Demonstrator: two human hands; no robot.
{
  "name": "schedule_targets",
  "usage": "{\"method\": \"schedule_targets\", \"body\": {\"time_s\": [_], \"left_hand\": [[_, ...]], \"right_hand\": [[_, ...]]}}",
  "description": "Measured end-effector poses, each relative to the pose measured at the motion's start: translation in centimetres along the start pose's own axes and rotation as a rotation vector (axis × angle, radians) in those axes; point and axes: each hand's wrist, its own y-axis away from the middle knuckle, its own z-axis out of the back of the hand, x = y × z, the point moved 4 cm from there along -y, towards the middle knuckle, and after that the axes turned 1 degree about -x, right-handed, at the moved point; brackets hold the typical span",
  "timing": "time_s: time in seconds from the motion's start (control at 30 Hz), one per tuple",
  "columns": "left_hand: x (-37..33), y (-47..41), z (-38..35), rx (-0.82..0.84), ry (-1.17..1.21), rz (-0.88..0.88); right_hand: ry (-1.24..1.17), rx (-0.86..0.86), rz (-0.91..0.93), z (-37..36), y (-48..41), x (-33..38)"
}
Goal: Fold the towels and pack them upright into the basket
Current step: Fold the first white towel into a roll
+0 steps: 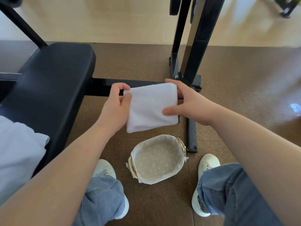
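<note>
A white towel [150, 106] folded into a small square hangs in the air between both hands. My left hand [114, 105] pinches its upper left corner between thumb and fingers. My right hand [187, 103] grips its right edge, thumb on the front face and fingers behind. Straight below the towel, on the floor between my feet, sits the oval woven basket [181, 145] with a beige dotted cloth lining; nothing lies inside it. More white towels [17, 150] lie in a heap on the bench at the left.
A black padded bench [53, 84] fills the left side. Black metal frame legs [191, 128] stand just right of the basket. My white shoes [206, 163] flank the basket on the brown cork floor.
</note>
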Motion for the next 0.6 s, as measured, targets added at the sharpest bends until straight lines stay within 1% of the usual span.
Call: {"method": "schedule_targets", "body": {"time_s": [0.03,0.1,0.17,0.27,0.37,0.5,0.6], "left_hand": [[-0.1,0.0,0.2,-0.027,-0.009,-0.013],[-0.1,-0.1,0.1,-0.024,0.013,-0.004],[0.0,-0.2,-0.2,0.035,0.035,0.009],[0.1,-0.1,-0.5,0.185,-0.110,-0.022],[-0.2,0.0,-0.4,0.222,-0.215,-0.033],[-0.2,0.1,-0.7,0.236,-0.336,-0.104],[0.0,0.3,-1.0,0.262,-0.439,-0.129]], "right_hand": [[0.003,0.012,0.001,0.0,-0.1,-0.1],[-0.006,-0.005,0.011,-0.1,-0.2,-0.1],[-0.012,-0.046,0.017,-0.1,-0.2,0.0],[0.020,-0.078,0.033,0.1,-0.2,-0.1],[0.143,-0.089,0.039,0.4,-0.2,-0.2],[0.378,-0.050,0.039,-0.1,-0.2,0.1],[0.453,-0.036,0.041,-0.5,-0.1,0.2]]}}
